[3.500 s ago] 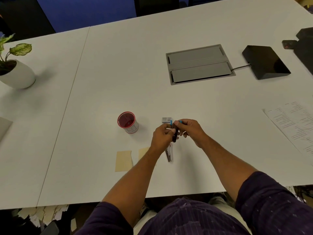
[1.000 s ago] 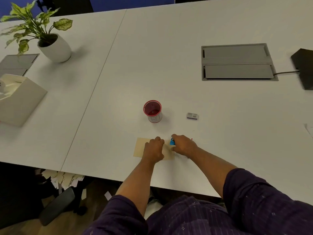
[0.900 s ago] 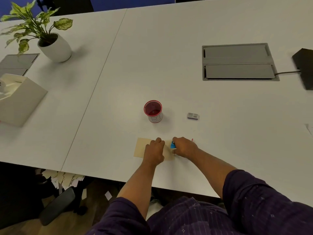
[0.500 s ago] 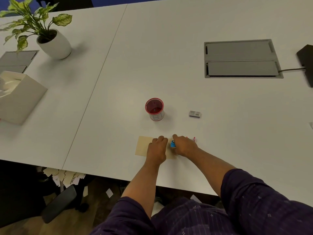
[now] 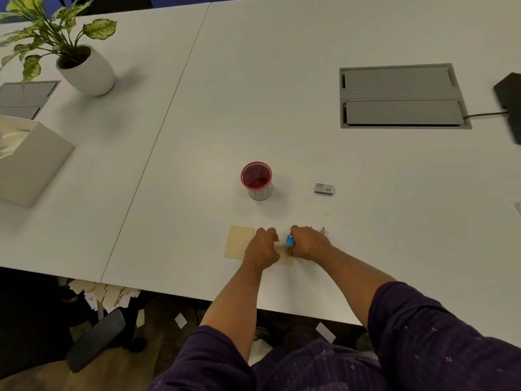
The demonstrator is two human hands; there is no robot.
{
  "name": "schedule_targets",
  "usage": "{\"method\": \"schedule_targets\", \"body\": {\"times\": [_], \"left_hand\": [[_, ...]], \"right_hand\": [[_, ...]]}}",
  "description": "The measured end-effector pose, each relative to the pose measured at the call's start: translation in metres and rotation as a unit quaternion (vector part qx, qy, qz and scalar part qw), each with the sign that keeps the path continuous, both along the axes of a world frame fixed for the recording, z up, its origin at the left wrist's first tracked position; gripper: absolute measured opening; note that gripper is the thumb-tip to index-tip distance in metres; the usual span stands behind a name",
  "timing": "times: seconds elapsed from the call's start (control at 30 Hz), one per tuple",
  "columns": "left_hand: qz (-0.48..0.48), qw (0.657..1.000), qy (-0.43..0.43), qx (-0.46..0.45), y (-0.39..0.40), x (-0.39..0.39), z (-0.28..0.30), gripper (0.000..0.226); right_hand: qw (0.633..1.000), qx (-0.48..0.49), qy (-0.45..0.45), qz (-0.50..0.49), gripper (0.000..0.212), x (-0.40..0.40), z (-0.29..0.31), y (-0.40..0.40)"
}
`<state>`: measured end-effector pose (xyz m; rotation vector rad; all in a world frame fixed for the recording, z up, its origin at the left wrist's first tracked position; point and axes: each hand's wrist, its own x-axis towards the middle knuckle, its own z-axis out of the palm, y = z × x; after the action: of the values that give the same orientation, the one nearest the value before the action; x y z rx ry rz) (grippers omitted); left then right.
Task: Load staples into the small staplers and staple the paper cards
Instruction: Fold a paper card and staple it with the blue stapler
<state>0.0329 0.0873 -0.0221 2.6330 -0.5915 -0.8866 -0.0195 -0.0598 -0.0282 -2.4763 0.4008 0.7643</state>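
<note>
The white worktop (image 5: 310,170) carried it all near its front edge, and there the tan paper cards (image 5: 239,242) lay flat, pinned by the left hand (image 5: 260,248) with fingers curled down, apparently so they couldn't slide. Right beside it, the right hand (image 5: 308,244) had its fingers closed round the small blue stapler (image 5: 289,240) at the card's edge, seemingly to squeeze. The red cup (image 5: 256,179) and staple box (image 5: 324,189) stood well behind, clear of the work.
</note>
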Motion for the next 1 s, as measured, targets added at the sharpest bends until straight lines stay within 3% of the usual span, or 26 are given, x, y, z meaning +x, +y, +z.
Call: {"method": "schedule_targets", "body": {"times": [0.1,0.23,0.33,0.47,0.6,0.73,1.0], "left_hand": [[0.081,0.993,0.048,-0.071,-0.004,0.004,0.004,0.04],[0.194,0.958,0.113,-0.176,-0.011,0.013,0.015,0.062],[0.255,0.921,0.153,-0.253,-0.017,0.022,0.022,0.071],[0.296,0.886,0.193,-0.301,-0.028,0.03,0.03,0.075],[0.323,0.85,0.26,-0.325,-0.042,0.032,0.033,0.069],[0.347,0.802,0.326,-0.36,-0.052,0.027,0.036,0.051],[0.328,0.782,0.389,-0.359,-0.068,0.021,0.043,0.017]], "right_hand": [[1.0,0.015,0.005,-0.018,0.038,0.001,0.002,-0.004],[0.987,0.091,-0.038,-0.127,0.037,0.005,0.007,-0.018],[0.957,0.167,-0.076,-0.226,0.035,0.009,0.014,-0.034],[0.888,0.296,-0.138,-0.322,0.03,0.007,0.022,-0.054],[0.851,0.366,-0.169,-0.336,0.016,0.003,0.031,-0.068],[0.852,0.348,-0.225,-0.32,0.027,0.004,0.038,-0.077],[0.843,0.319,-0.291,-0.321,0.017,-0.003,0.041,-0.092]]}}
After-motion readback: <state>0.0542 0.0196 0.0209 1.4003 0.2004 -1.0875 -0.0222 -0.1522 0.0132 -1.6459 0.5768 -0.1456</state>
